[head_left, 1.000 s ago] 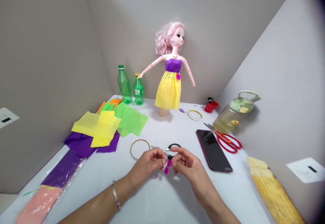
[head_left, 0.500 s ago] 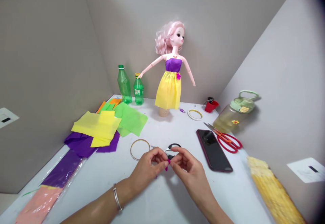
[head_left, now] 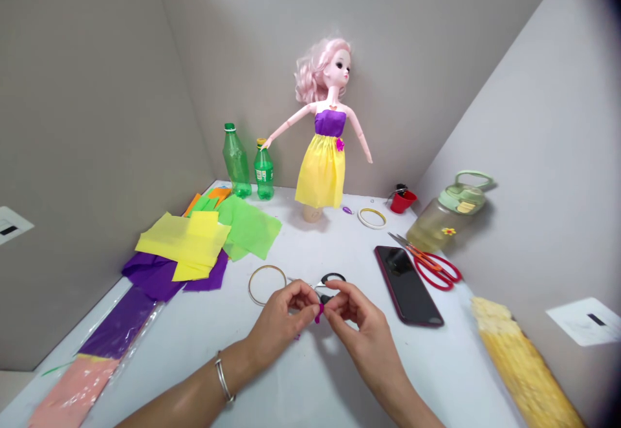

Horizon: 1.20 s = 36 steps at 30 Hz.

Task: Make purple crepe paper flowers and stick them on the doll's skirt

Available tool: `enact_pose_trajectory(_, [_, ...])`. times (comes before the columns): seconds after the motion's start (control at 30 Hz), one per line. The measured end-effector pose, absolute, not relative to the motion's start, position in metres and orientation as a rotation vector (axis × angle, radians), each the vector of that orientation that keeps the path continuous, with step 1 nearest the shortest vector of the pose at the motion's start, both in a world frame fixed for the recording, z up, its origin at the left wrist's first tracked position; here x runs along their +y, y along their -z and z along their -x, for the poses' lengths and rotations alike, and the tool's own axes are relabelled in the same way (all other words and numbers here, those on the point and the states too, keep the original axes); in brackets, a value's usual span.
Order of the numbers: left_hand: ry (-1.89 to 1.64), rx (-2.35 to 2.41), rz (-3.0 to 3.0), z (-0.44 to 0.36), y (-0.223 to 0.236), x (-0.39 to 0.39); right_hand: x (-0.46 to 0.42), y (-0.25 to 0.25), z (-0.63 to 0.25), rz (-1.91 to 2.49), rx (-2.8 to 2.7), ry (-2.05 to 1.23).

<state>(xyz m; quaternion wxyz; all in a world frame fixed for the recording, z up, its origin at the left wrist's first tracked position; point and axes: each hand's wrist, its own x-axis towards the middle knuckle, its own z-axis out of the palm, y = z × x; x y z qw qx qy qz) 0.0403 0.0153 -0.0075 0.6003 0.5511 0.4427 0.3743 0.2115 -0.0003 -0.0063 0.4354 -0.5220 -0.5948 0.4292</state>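
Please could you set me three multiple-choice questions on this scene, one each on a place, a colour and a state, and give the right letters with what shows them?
1. Where does the black smartphone lie?
A. On the purple paper
B. Beside the red-handled scissors
C. Inside the red cup

2. What colour is the doll's skirt?
A. Yellow
B. Green
C. Purple

3. What are the left hand and right hand doing with the small magenta piece?
A. Laying it on the phone
B. Pressing it onto the doll
C. Pinching it between them

1. B: the scissors lie just right of the phone.
2. A: yellow shows below the purple bodice.
3. C: fingers of both hands meet on it.
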Motion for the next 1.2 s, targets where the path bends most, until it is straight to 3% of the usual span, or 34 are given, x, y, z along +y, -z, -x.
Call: enact_pose_trajectory(1.2, [-1.06,1.089,-1.482,-0.0416,0.015,0.0118,0.0005,0.0057,-0.2121,1.321,-1.43,-1.096])
